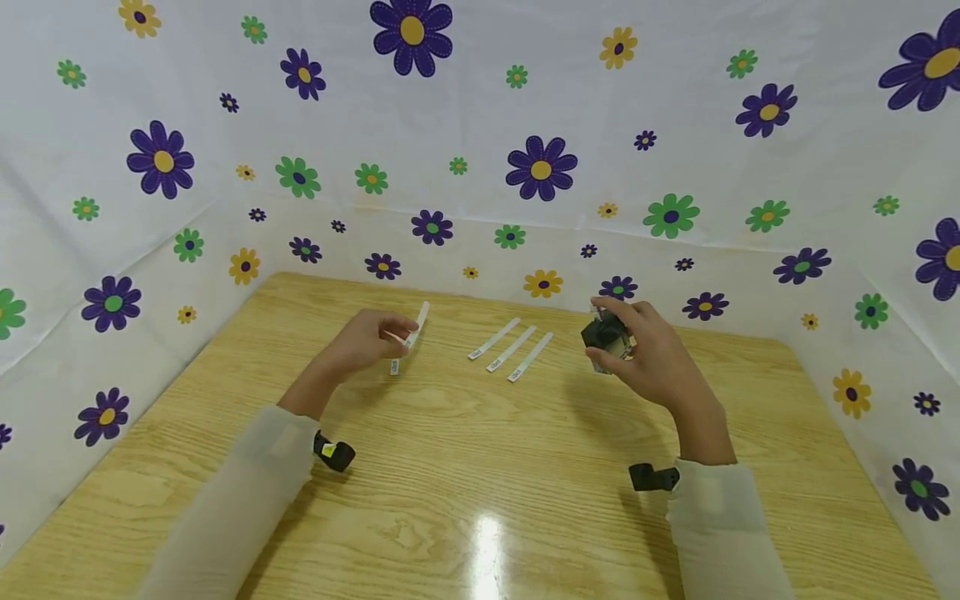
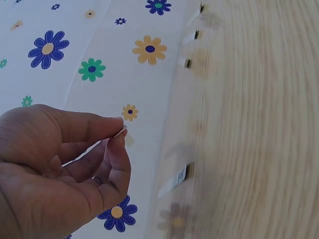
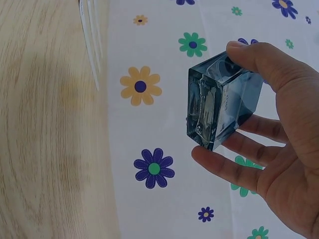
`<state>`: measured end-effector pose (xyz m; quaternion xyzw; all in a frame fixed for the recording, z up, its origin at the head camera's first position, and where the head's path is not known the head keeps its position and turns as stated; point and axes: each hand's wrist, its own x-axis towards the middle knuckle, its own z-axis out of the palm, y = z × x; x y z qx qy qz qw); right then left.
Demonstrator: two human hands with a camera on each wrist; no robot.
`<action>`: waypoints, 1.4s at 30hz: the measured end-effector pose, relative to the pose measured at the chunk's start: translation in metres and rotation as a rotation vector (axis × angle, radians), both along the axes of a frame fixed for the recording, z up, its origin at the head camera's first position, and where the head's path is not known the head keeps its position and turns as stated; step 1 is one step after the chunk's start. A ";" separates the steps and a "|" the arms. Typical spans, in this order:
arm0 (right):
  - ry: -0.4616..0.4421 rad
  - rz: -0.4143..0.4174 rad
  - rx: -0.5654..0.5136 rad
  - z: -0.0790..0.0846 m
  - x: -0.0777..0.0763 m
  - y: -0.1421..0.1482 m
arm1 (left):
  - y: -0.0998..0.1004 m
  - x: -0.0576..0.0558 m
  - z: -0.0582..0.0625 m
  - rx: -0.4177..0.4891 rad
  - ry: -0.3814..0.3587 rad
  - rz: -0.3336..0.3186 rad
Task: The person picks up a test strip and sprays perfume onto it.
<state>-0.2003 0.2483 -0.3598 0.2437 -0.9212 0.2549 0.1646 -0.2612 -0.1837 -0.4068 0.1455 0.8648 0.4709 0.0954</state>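
Note:
A white paper strip (image 1: 422, 318) is pinched between the thumb and fingertips of my left hand (image 1: 366, 340), above the table's left half. In the left wrist view only a short end of that strip (image 2: 121, 131) shows at the fingertips. Below the left hand, another strip (image 1: 394, 367) with small dark print lies on the wood. My right hand (image 1: 663, 360) grips a faceted glass perfume bottle (image 1: 606, 337) with a dark top, held tilted above the table. The right wrist view shows the bottle's clear bluish glass (image 3: 203, 107) and base between thumb and fingers.
Three more printed white strips, the left one (image 1: 493, 339), the middle one (image 1: 512, 348) and the right one (image 1: 530, 357), lie side by side between the hands. A flowered cloth (image 1: 480, 200) hangs behind and beside the wooden table (image 1: 465, 467).

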 end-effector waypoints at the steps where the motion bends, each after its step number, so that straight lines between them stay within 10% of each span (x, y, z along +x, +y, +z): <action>1: 0.001 -0.001 0.001 0.000 0.000 0.000 | 0.003 0.000 0.000 0.005 0.002 -0.007; 42: -0.004 -0.012 0.014 -0.001 0.000 0.004 | 0.112 0.012 0.012 0.030 0.056 -0.262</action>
